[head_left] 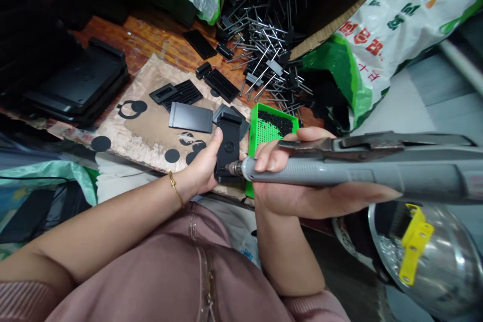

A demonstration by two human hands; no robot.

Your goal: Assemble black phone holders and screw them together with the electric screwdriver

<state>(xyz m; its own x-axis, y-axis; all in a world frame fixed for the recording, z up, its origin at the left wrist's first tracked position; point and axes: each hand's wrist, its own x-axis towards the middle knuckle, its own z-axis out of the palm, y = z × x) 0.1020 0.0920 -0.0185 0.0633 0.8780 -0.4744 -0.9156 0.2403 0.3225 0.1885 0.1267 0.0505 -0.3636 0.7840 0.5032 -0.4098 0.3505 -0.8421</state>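
My left hand (206, 166) grips a black plastic holder (229, 141) by its left side, thumb on the edge, near the front of a worn cardboard sheet (151, 85). In my right hand (279, 176) is a grey electric screwdriver (339, 168) with a lever along its top, lying across the view. Its tip meets the lower part of the holder. Just right of the holder, partly behind my right hand, a green basket (263, 133) holds small black pieces. Flat grey plates (190, 117) and black ribbed parts (222, 84) rest on the cardboard.
Stacked black holders (85, 78) stand at the left. Many metal rods with black parts (264, 45) spill from a cardboard box (339, 20) at the back. A metal bowl (449, 256) with a yellow piece (415, 246) sits at the lower right. Plastic bags (407, 20) surround the work area.
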